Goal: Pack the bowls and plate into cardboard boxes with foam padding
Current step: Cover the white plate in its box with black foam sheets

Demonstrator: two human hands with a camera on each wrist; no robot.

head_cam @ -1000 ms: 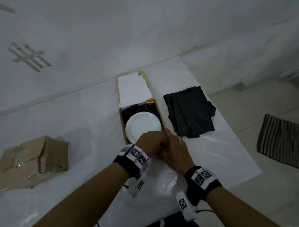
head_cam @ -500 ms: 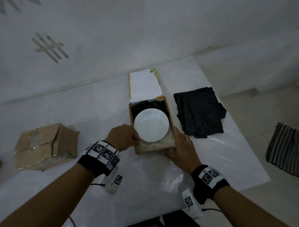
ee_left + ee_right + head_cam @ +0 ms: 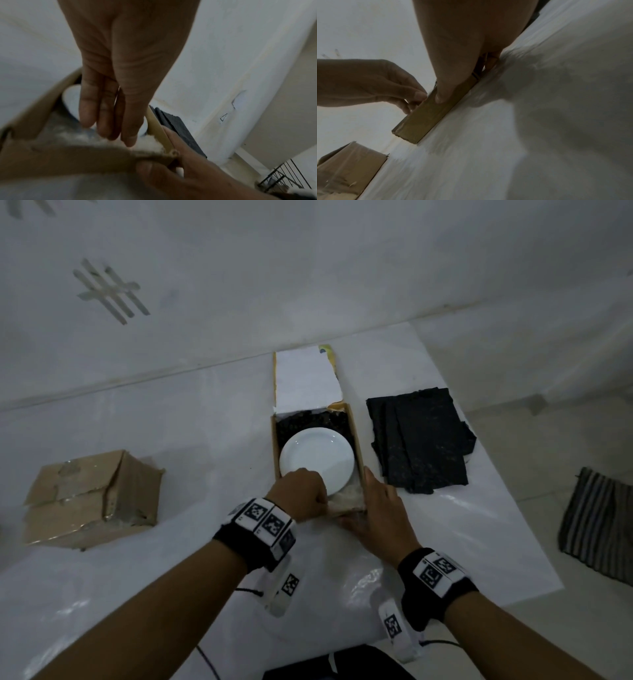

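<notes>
A white plate (image 3: 317, 457) lies on black foam (image 3: 308, 419) inside a shallow open cardboard box (image 3: 358, 440) in mid-table. My left hand (image 3: 303, 493) reaches over the box's near wall. Its thumb and fingers (image 3: 106, 121) are drawn together at the plate's near rim and a pale torn lining (image 3: 150, 144); whether they pinch anything is unclear. My right hand (image 3: 375, 508) clasps the box's near right corner, thumb (image 3: 441, 89) flat on the near wall, fingers along the right wall.
A stack of black foam sheets (image 3: 421, 440) lies just right of the box. The box's white-lined lid flap (image 3: 306, 378) lies open toward the wall. A closed taped carton (image 3: 92, 498) sits at the left. A striped cloth (image 3: 599, 525) lies on the floor beyond the table's right edge.
My left hand moved from the box's near left corner rightward, onto the plate's near rim. The right hand kept its hold on the near right corner.
</notes>
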